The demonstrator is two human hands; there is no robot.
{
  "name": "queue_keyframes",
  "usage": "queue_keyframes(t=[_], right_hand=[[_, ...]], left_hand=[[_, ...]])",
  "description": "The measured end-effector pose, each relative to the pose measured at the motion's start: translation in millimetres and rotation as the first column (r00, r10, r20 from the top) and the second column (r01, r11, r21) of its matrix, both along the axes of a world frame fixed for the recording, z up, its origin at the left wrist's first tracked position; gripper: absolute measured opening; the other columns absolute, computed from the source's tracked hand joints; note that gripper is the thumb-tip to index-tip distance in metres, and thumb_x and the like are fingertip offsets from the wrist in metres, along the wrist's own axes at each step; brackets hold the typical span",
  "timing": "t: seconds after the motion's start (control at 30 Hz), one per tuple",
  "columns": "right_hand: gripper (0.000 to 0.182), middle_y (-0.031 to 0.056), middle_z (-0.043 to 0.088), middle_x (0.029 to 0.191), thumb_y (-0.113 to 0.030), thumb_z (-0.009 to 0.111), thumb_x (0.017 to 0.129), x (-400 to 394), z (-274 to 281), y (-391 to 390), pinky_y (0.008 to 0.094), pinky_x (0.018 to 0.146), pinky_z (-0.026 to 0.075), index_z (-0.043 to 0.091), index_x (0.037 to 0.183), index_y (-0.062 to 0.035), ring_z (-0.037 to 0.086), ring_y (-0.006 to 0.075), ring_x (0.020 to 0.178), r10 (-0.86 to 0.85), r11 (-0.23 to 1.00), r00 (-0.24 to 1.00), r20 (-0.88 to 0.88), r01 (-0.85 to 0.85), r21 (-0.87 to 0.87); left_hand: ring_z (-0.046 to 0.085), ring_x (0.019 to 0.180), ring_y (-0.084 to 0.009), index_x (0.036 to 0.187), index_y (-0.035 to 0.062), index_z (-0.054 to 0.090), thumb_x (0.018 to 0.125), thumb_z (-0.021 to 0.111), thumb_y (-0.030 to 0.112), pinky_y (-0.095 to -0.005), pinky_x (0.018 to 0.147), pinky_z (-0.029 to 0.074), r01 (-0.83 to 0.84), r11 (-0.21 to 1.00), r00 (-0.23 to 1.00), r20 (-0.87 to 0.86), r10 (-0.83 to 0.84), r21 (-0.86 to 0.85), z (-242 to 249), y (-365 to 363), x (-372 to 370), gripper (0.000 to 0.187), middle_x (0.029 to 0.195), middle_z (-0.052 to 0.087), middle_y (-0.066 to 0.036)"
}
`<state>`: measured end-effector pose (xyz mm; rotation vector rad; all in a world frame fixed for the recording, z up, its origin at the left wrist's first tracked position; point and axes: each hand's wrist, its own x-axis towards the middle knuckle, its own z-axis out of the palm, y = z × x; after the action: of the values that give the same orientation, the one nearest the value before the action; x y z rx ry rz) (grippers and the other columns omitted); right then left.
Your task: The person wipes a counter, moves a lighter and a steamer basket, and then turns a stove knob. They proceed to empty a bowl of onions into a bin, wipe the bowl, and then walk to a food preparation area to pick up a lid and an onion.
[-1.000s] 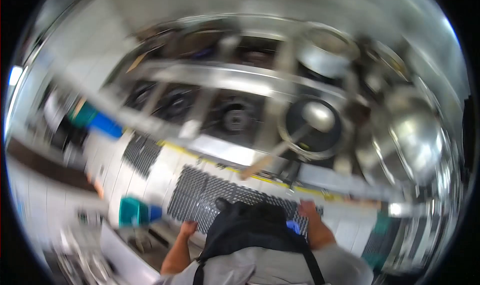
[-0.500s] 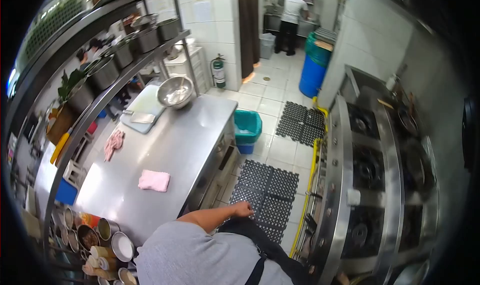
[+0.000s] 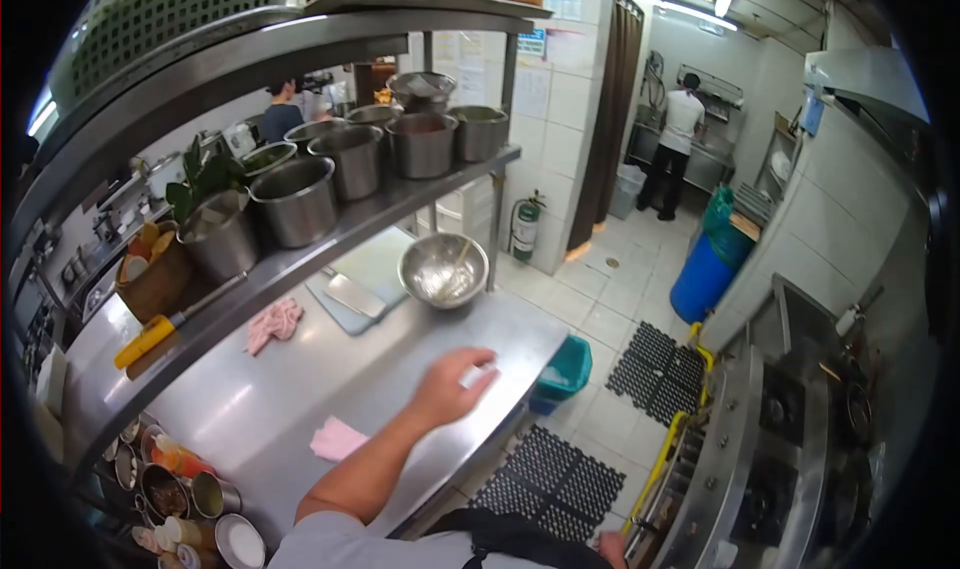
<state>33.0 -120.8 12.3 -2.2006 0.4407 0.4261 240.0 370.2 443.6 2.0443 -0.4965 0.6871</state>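
My left hand (image 3: 455,384) is over the steel table (image 3: 400,469), with its thumb and fingers apart and nothing between them. Beyond it sits a steel bowl (image 3: 444,271) with a utensil inside. A folded pink cloth (image 3: 338,439) lies by my left forearm, partly covered by it. Farther left are a crumpled pink cloth (image 3: 273,325) and a cleaver (image 3: 356,296) on a cutting board (image 3: 372,269). My right hand (image 3: 612,549) shows only in part at the bottom edge, near the stove front; its fingers cannot be made out.
Steel pots (image 3: 295,204) and a yellow-handled tool (image 3: 146,341) stand or lie on the shelf. Burners (image 3: 770,499) line the right. Rubber mats (image 3: 550,484), a green-lined bin (image 3: 565,367) and a blue barrel (image 3: 708,274) are on the floor. One person (image 3: 682,129) stands at the back sink.
The view has tilted up, showing more of the shelf and back room. My left hand has moved from above the floor mat to over the table, and its fingers have opened.
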Motion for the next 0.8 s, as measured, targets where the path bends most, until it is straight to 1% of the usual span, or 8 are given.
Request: queue_keyframes(t=[0.03,0.07,0.17,0.3,0.5,0.57,0.7,0.8], right_hand=[[0.018,0.0079,0.063,0.067,-0.016,0.059,0.088,57,-5,12,0.0363,0.052,0.051,0.063,0.078,-0.0023,0.062,0.0214,0.055,-0.311,0.940,0.950,-0.022,0.311,0.141],[0.016,0.0070,0.060,0.060,-0.012,0.055,0.088,111,29,35,0.0293,0.043,0.045,0.061,0.077,-0.0027,0.055,0.0163,0.045,-0.333,0.896,0.940,0.075,0.291,0.337],[0.012,0.0049,0.064,0.073,-0.013,0.061,0.090,265,118,86,0.0273,0.053,0.047,0.064,0.091,-0.0012,0.059,0.0123,0.061,0.001,0.985,0.877,0.481,-0.084,0.150],[0.027,0.0070,0.067,0.086,-0.012,0.066,0.090,390,331,198,0.0247,0.066,0.051,0.060,0.112,0.0025,0.061,0.0095,0.073,0.115,0.853,0.734,0.669,-0.418,0.312],[0.056,0.0110,0.068,0.095,-0.019,0.070,0.086,494,530,312,0.0330,0.066,0.052,0.046,0.136,-0.0066,0.064,0.0183,0.068,0.268,0.777,0.210,0.940,-0.624,-0.082],[0.065,0.0134,0.069,0.089,-0.025,0.071,0.086,520,577,337,0.0380,0.066,0.053,0.040,0.141,-0.0084,0.066,0.0272,0.067,0.320,0.772,0.201,0.926,-0.622,-0.132],[0.059,0.0151,0.069,0.082,-0.031,0.072,0.086,591,622,369,0.0433,0.064,0.052,0.044,0.133,-0.0093,0.066,0.0351,0.069,0.514,0.735,0.178,0.839,-0.595,-0.324],[0.042,0.0157,0.066,0.073,-0.034,0.071,0.085,637,621,382,0.0461,0.061,0.050,0.051,0.112,-0.0090,0.064,0.0394,0.069,0.521,0.650,-0.080,0.850,-0.608,-0.456]], left_hand=[[0.067,0.085,-0.0281,0.101,0.0012,0.067,0.083,0.071,0.010,-0.0356,0.078,0.053,-0.089,0.996,0.991,0.101,0.089,-0.004,31,24,1,0.020,0.095,0.069,-0.014],[0.067,0.084,-0.0280,0.099,0.0012,0.067,0.081,0.071,0.006,-0.0348,0.077,0.053,-0.172,0.985,0.965,0.199,0.172,-0.018,58,45,-1,0.019,0.093,0.068,-0.014],[0.064,0.086,-0.0294,0.096,0.0008,0.065,0.080,0.068,0.001,-0.0371,0.080,0.049,-0.481,0.876,0.764,0.497,0.412,0.014,116,95,-18,0.017,0.092,0.067,-0.013],[0.060,0.098,-0.0305,0.100,0.0004,0.063,0.081,0.062,-0.001,-0.0408,0.093,0.043,-0.789,0.614,0.447,0.699,0.559,0.014,160,142,-34,0.019,0.099,0.065,-0.013],[0.052,0.116,-0.0316,0.115,0.0004,0.058,0.086,0.060,0.003,-0.0409,0.104,0.036,-0.958,0.282,0.141,0.780,0.609,-0.047,173,173,-18,0.029,0.119,0.059,-0.015],[0.048,0.122,-0.0325,0.122,0.0008,0.056,0.086,0.062,0.006,-0.0420,0.108,0.032,-0.979,0.196,0.078,0.801,0.594,-0.050,170,173,-11,0.036,0.126,0.055,-0.016],[0.047,0.121,-0.0337,0.124,-0.0004,0.055,0.084,0.065,0.008,-0.0445,0.106,0.032,-1.000,0.005,-0.018,0.778,0.627,-0.027,170,173,1,0.041,0.127,0.054,-0.017],[0.047,0.120,-0.0343,0.124,-0.0008,0.055,0.087,0.063,0.008,-0.0440,0.106,0.032,-0.996,-0.072,-0.086,0.758,0.646,-0.052,167,178,10,0.039,0.126,0.053,-0.017]])
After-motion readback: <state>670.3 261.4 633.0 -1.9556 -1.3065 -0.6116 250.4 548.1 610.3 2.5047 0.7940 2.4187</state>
